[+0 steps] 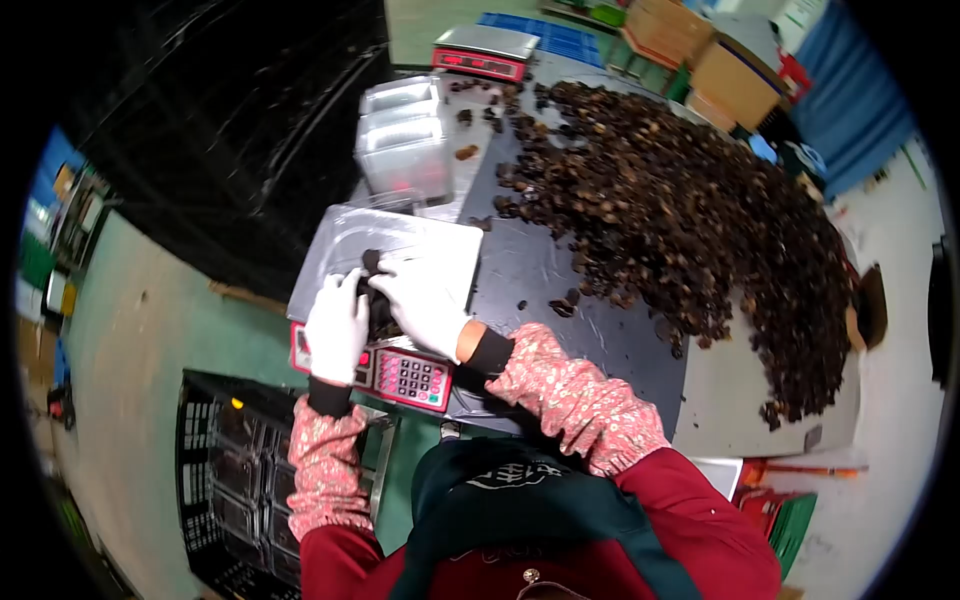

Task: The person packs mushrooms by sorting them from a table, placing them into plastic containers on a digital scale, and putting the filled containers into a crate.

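A red digital scale (411, 380) with a wide metal pan stands before me at the table's left end. On the pan is a clear plastic tray (345, 232) with dark dried mushroom-like pieces (379, 318) in it. My left hand (338, 328), in a white glove, curls its fingers against the left side of these pieces. From the right, my right hand (425, 305), also gloved in white, closes its fingers on the pieces at the top. Glare and the gloves hide part of the tray and what lies under the fingertips.
Nested clear trays (405, 150) stand behind the scale, with a second red scale (484, 52) farther back. A large heap of dark brown dried pieces (660, 200) covers the table's right side. A black crate (195, 470) holding clear containers sits low at left. Black-wrapped goods (230, 130) rise beyond.
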A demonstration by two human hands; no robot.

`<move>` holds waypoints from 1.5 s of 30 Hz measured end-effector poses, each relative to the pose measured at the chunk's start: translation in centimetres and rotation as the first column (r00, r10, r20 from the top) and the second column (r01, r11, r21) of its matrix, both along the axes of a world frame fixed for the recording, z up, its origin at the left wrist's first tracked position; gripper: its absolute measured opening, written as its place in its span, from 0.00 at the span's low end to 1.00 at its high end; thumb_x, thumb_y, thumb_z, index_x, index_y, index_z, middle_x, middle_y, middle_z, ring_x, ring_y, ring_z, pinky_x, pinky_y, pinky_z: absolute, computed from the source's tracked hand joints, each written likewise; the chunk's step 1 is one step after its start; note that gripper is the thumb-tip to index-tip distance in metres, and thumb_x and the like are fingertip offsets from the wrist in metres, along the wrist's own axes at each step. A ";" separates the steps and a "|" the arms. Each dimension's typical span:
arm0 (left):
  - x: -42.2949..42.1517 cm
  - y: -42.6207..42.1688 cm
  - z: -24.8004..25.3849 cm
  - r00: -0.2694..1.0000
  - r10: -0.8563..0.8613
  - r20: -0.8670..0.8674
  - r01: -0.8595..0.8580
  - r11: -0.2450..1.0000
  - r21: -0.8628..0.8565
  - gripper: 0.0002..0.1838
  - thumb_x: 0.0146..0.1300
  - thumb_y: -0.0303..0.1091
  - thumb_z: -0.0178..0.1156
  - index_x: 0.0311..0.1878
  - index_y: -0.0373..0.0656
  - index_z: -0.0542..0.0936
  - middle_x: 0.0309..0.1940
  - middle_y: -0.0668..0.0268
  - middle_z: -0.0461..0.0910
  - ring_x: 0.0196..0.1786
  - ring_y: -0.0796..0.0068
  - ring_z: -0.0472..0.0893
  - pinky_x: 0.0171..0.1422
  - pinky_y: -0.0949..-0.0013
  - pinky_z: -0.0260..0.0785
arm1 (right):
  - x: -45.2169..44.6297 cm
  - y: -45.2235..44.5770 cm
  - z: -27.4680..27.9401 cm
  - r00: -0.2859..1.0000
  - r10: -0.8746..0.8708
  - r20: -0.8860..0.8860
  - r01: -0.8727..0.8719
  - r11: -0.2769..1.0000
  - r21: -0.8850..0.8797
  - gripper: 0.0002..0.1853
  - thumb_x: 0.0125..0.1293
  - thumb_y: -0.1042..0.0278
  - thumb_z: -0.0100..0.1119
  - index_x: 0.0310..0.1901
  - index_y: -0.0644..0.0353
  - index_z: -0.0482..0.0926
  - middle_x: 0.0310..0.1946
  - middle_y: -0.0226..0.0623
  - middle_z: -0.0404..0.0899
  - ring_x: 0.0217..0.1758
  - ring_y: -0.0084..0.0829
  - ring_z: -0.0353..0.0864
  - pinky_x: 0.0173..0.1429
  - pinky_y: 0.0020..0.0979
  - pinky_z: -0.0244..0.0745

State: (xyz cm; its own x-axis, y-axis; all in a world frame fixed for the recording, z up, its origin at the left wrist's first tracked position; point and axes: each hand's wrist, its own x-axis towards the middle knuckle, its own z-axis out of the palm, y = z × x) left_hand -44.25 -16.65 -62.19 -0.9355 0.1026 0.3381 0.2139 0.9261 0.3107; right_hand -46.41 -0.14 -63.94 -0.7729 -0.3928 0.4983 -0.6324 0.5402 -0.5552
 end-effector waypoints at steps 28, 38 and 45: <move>13.4 9.1 -4.0 0.944 -0.258 -0.207 0.331 0.711 0.620 0.09 0.63 0.23 0.59 0.45 0.37 0.84 0.38 0.57 0.84 0.41 0.59 0.84 0.45 0.64 0.77 | 6.6 15.0 -3.2 0.570 -0.027 0.821 0.548 0.758 -0.355 0.09 0.72 0.62 0.58 0.42 0.56 0.84 0.22 0.18 0.70 0.21 0.12 0.64 0.25 0.17 0.57; 12.7 3.1 -3.7 0.993 0.029 -0.112 0.065 0.664 0.745 0.09 0.67 0.19 0.54 0.46 0.33 0.82 0.40 0.56 0.83 0.44 0.63 0.84 0.52 0.67 0.75 | 1.3 3.5 0.3 0.995 -0.085 -0.061 0.097 0.968 0.232 0.29 0.55 0.57 0.73 0.57 0.57 0.78 0.43 0.43 0.80 0.47 0.45 0.79 0.53 0.41 0.74; 11.9 0.8 -4.0 0.993 0.108 -0.040 -0.031 0.584 0.811 0.10 0.68 0.19 0.54 0.47 0.34 0.82 0.39 0.61 0.83 0.38 0.73 0.81 0.46 0.72 0.74 | 1.4 4.7 2.3 0.965 0.096 0.244 -0.036 0.971 -0.238 0.35 0.57 0.65 0.70 0.68 0.57 0.71 0.55 0.45 0.79 0.59 0.38 0.78 0.65 0.37 0.70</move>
